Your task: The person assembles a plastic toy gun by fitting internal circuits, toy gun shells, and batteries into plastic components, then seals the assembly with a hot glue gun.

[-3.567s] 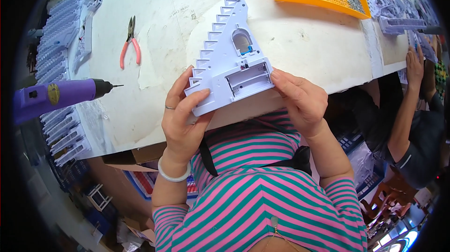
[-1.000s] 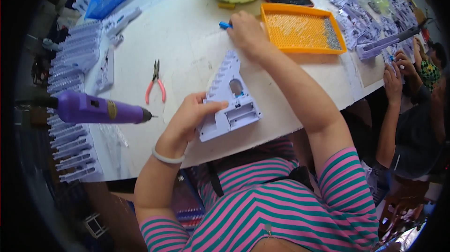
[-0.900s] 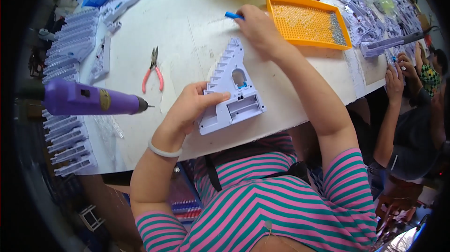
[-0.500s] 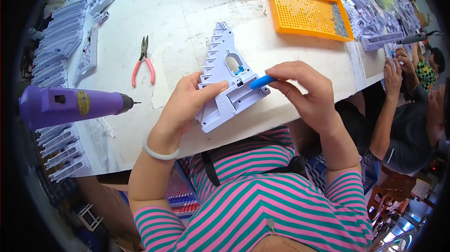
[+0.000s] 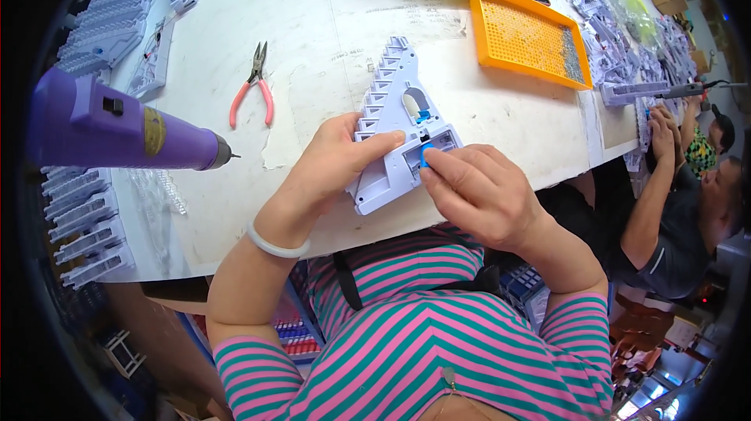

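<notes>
A pale lavender plastic housing (image 5: 403, 77), roughly triangular with a stepped left edge, is tilted over the near edge of the table. My left hand (image 5: 344, 151) is closed round its left side, thumb pressed on the top face. A blue cylindrical battery (image 5: 426, 156) stands partly in the open slot near the housing's lower end. My right hand (image 5: 485, 194) pinches it between thumb and fingers, which hide much of it. Above the slot, a small blue part (image 5: 423, 116) shows beside the oval opening.
Pink-handled pliers (image 5: 254, 88) lie left of the housing. A purple power screwdriver (image 5: 149, 124) hangs at the left. Right of centre is an orange tray (image 5: 524, 41) with small screws. Similar housings (image 5: 106, 22) are stacked far left. A co-worker's hand (image 5: 663, 135) is at the right.
My right hand has moved left and down, bringing the blue battery from above the housing into its slot. The view has shifted a little.
</notes>
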Demonstrator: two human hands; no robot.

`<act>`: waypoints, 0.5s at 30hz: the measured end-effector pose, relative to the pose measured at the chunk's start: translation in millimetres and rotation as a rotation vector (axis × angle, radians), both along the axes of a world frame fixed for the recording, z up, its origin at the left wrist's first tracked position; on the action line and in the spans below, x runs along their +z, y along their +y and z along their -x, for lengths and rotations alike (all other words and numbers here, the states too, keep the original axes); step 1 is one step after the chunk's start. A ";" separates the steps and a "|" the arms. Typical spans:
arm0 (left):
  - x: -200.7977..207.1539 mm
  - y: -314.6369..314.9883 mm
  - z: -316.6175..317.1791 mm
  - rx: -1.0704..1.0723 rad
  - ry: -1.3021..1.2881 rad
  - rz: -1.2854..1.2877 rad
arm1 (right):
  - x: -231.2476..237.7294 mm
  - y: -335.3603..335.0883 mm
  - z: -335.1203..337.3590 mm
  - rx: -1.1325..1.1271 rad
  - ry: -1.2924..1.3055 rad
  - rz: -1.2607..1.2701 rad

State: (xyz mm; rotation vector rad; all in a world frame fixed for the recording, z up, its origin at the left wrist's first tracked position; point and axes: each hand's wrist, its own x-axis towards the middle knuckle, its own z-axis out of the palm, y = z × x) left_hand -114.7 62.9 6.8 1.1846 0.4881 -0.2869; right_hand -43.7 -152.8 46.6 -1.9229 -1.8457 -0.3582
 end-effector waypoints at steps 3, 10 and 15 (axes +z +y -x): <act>-6.5 1.6 -0.4 -0.013 -0.002 -0.020 | -1.3 5.4 10.8 -0.002 -0.019 0.119; -10.3 1.1 1.7 0.002 -0.039 -0.030 | -3.2 7.9 5.5 -0.073 0.183 0.129; -5.1 -0.5 0.9 -0.010 -0.013 -0.021 | -19.6 18.2 20.7 -0.373 0.502 -0.058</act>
